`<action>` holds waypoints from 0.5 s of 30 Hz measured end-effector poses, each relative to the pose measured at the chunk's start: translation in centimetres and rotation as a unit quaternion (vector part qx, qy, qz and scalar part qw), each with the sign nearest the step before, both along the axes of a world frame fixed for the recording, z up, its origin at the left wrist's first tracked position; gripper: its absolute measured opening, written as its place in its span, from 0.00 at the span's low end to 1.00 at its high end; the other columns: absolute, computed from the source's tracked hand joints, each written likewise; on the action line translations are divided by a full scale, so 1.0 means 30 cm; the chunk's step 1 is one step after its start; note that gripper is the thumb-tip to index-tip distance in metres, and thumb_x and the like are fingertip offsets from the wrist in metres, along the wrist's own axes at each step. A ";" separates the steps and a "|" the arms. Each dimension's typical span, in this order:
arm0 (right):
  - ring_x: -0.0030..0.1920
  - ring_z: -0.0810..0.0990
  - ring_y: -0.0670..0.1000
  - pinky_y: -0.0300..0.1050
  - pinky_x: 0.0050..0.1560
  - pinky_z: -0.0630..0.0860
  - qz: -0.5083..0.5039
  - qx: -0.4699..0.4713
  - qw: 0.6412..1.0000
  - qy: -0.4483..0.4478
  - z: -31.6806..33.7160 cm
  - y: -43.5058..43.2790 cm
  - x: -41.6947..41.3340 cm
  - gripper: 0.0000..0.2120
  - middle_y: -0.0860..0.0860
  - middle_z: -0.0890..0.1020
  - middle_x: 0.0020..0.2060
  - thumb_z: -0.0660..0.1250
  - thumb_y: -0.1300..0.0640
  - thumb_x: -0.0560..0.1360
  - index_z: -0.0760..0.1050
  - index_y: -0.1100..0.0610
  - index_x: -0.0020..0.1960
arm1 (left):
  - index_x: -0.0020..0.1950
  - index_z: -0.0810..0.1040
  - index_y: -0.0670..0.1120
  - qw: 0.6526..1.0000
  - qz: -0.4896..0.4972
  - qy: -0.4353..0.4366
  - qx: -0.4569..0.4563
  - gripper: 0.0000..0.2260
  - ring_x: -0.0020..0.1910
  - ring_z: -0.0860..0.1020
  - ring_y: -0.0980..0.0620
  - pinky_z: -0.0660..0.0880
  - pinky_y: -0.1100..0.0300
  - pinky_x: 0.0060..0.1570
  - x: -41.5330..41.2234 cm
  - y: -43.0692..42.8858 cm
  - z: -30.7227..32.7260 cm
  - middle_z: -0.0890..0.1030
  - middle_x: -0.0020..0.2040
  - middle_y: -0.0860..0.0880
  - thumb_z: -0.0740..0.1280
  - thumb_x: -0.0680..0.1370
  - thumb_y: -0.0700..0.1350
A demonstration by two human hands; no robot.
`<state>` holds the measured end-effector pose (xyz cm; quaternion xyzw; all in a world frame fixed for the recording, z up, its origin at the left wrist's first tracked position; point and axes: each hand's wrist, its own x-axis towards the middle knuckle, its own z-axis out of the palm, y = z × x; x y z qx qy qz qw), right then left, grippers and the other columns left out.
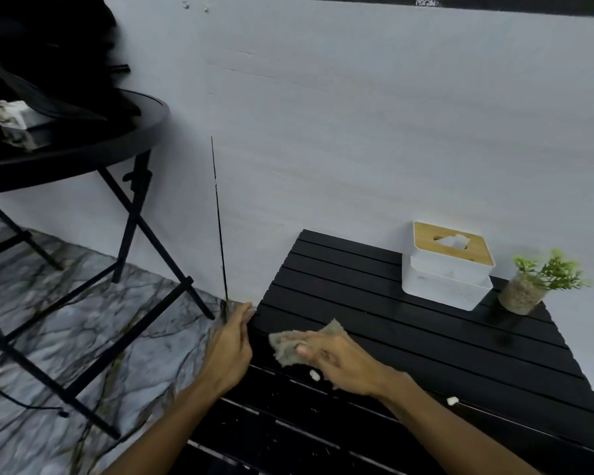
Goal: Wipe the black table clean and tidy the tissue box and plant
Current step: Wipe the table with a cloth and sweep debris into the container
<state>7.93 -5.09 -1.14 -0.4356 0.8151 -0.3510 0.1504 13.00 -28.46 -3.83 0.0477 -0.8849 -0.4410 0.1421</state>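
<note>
Slatted black table point(374, 296), marbled floor point(83, 337), pale wall point(357, 114)

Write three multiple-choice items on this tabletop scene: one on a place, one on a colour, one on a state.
1. Where is the plant?
A. right of the tissue box
B. on the round table
C. on the floor

2. What colour is the tissue box lid?
A. black
B. wood tan
C. red

3. What is the right hand doing?
A. resting empty
B. lifting the plant
C. pressing a cloth on the slatted table

Answers: 1 A, the plant stands beside the box at the far right; 2 B, tan lid on white body; 3 C, cloth lies under its fingers.
</note>
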 end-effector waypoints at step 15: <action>0.70 0.68 0.62 0.58 0.72 0.64 -0.273 0.115 0.944 0.146 -0.054 -0.308 -0.231 0.30 0.54 0.76 0.66 0.42 0.41 0.85 0.76 0.55 0.68 | 0.78 0.58 0.45 0.999 -0.008 0.004 0.032 0.24 0.71 0.67 0.59 0.57 0.79 0.64 0.030 0.015 0.002 0.69 0.73 0.48 0.53 0.82 0.34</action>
